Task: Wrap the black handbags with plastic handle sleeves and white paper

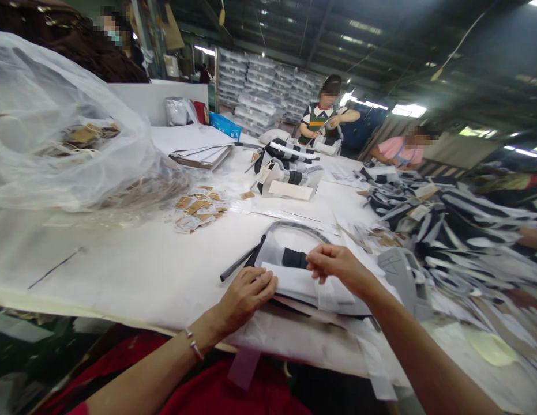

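Observation:
A folded grey and black garment [289, 259] lies on the white table [134, 271] in front of me, with white paper [303, 282] over its near part. My left hand [246, 297] rests on the paper's left edge, fingers curled and pressing it down. My right hand [337, 265] is above the paper's right part, fingers pinched together on the paper or the cloth under it. A dark rod [240, 262] sticks out to the left from under the garment.
A large clear plastic bag [56, 132] of brown tags bulges at left. Small tag packets [199, 207] lie scattered mid-table. Striped black-and-white garments [458, 230] pile up at right. Stacked paper [199, 150] and folded garments [289, 167] sit farther back. Two people work at the far end.

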The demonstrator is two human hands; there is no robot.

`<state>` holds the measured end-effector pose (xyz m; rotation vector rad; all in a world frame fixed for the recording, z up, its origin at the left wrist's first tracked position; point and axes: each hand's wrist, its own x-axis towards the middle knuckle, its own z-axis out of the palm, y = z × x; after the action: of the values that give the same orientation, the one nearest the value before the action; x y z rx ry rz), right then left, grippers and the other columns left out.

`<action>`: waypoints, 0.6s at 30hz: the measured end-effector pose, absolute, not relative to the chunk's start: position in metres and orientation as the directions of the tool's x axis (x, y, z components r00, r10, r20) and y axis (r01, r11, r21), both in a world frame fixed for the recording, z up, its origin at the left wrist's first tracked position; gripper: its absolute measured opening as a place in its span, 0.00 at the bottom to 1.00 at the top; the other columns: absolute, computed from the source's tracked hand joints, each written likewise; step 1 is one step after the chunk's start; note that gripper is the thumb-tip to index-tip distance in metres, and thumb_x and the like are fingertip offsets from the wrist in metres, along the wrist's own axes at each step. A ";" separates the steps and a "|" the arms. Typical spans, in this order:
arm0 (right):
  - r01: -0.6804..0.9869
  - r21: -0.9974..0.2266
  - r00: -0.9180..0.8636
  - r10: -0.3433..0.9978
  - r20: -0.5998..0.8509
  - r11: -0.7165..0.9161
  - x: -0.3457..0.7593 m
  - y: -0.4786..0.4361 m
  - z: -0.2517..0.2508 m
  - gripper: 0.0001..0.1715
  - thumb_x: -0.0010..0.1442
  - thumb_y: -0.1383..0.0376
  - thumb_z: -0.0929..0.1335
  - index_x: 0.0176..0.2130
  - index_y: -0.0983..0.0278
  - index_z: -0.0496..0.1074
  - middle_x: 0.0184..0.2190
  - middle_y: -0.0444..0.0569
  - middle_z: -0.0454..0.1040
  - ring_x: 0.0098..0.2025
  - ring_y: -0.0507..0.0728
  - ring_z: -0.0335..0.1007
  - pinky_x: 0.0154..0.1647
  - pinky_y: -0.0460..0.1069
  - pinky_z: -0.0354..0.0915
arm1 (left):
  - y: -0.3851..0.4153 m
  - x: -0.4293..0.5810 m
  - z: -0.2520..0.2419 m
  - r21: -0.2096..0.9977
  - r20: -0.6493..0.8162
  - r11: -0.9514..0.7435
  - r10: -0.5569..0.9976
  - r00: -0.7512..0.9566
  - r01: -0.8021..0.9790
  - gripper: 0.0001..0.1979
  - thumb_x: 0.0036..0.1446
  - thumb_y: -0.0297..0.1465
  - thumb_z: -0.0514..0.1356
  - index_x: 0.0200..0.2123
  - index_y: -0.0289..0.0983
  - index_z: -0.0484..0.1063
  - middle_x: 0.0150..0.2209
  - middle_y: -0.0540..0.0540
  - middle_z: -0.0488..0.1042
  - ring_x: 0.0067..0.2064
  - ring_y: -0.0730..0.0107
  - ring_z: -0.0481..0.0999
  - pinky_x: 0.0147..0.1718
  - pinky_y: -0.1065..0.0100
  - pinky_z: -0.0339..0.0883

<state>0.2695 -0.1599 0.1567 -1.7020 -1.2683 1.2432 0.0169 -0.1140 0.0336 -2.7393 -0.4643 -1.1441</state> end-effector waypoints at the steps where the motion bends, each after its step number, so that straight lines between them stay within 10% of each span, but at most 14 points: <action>1: 0.407 -0.847 0.174 0.940 -0.295 -0.341 0.276 -0.137 0.153 0.15 0.58 0.56 0.71 0.34 0.66 0.73 0.32 0.50 0.79 0.29 0.51 0.75 0.27 0.43 0.71 | -0.112 0.017 0.034 -0.007 0.715 -0.944 0.225 0.662 0.328 0.14 0.67 0.26 0.52 0.53 0.36 0.70 0.49 0.41 0.77 0.51 0.63 0.73 0.48 0.60 0.69; 10: 0.619 -0.469 0.493 0.777 -0.393 -0.630 0.286 -0.013 0.080 0.16 0.44 0.64 0.78 0.22 0.66 0.69 0.16 0.51 0.71 0.26 0.62 0.75 0.24 0.50 0.69 | -0.112 0.023 0.035 0.010 0.732 -0.948 0.224 0.643 0.319 0.14 0.68 0.25 0.50 0.52 0.33 0.69 0.48 0.40 0.77 0.51 0.62 0.72 0.52 0.56 0.67; 18: 0.416 -0.704 0.464 0.800 -0.380 -0.575 0.289 -0.025 0.074 0.20 0.44 0.69 0.76 0.20 0.62 0.61 0.13 0.40 0.65 0.18 0.53 0.67 0.22 0.48 0.67 | -0.112 0.024 0.031 0.042 0.726 -0.942 0.259 0.637 0.334 0.14 0.67 0.25 0.51 0.53 0.35 0.69 0.49 0.42 0.76 0.53 0.62 0.71 0.58 0.52 0.62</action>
<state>0.2893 -0.0248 0.0736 -2.1907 -1.0099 0.9650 0.0238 -0.1119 0.0308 -2.7551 -0.5005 -1.1981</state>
